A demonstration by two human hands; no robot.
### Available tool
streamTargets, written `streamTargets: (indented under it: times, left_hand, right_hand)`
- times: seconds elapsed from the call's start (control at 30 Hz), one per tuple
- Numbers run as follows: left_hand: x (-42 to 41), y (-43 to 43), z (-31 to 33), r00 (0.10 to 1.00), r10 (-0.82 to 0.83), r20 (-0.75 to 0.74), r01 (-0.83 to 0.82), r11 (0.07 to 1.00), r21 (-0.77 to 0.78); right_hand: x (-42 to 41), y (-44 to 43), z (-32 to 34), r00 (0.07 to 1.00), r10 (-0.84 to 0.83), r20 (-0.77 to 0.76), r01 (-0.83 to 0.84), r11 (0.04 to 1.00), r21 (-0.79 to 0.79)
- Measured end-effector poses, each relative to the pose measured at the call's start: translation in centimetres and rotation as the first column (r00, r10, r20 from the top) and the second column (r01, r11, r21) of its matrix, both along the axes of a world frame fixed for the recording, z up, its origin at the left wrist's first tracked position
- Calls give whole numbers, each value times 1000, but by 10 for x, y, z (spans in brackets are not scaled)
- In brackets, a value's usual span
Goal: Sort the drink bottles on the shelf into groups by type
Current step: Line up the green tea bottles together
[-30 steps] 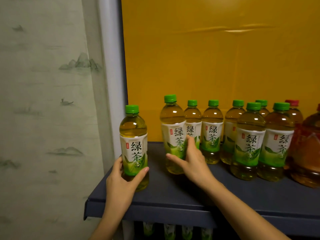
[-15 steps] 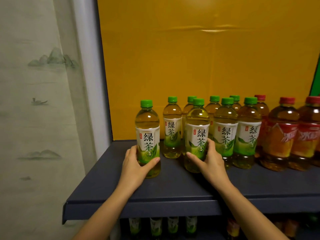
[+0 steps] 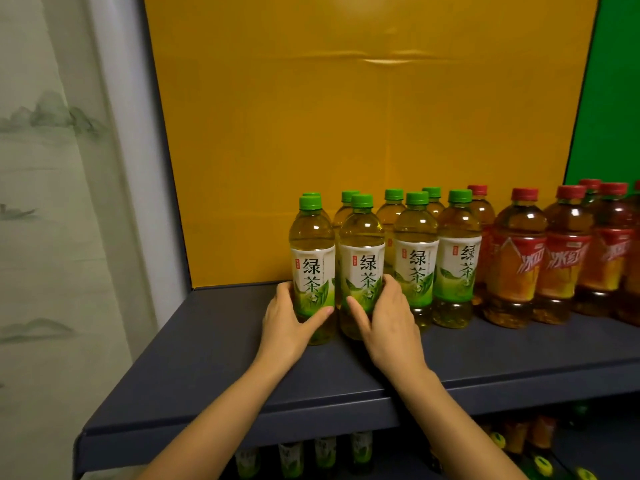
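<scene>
Several green-tea bottles with green caps stand in two rows on the dark grey shelf [image 3: 214, 344]. My left hand [image 3: 287, 323] grips the lower part of the leftmost front green-tea bottle [image 3: 311, 258]. My right hand [image 3: 384, 320] grips the base of the second front green-tea bottle [image 3: 362, 261] right beside it; the two bottles nearly touch. Two more front green-tea bottles [image 3: 415, 261] stand to the right. Red-capped iced-tea bottles [image 3: 516, 261] with red and orange labels fill the right part of the shelf.
A yellow back panel [image 3: 346, 133] rises behind the bottles, a green panel [image 3: 609, 98] at the far right. The shelf's left part is bare up to its edge, beside a pale patterned curtain [image 3: 52, 202]. More bottles [image 3: 325, 455] stand on the shelf below.
Both hands have slid their green-tea bottles rightward; the gap between the left bottle and the group has closed, so it now stands next to the others.
</scene>
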State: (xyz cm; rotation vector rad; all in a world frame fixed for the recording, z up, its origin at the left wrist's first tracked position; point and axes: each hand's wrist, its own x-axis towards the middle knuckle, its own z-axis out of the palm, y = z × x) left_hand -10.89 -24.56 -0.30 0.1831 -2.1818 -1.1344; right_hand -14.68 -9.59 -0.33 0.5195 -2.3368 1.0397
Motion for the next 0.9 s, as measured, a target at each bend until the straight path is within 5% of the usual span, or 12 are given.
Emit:
streamTargets:
  times: [0.47,0.63,0.77,0.9]
  left_hand:
    - [-2,12,2,991,131,-18,-131,953,-272]
    - [11,16,15,961,172,-215,-240,907,-346]
    - [23,28,27,896,78,-437,-324,788,-523]
    - [25,70,39,929,-69,-364,-207,717,-665]
  right_hand:
    - [-2,1,1,1000,12,0,-12,1000,28]
    - [7,27,-2,985,145,96,-149,988,34]
    - [12,81,-5,986,155,64,-163,976,142]
    - [8,158,-3,996,70,52,-77,986,146]
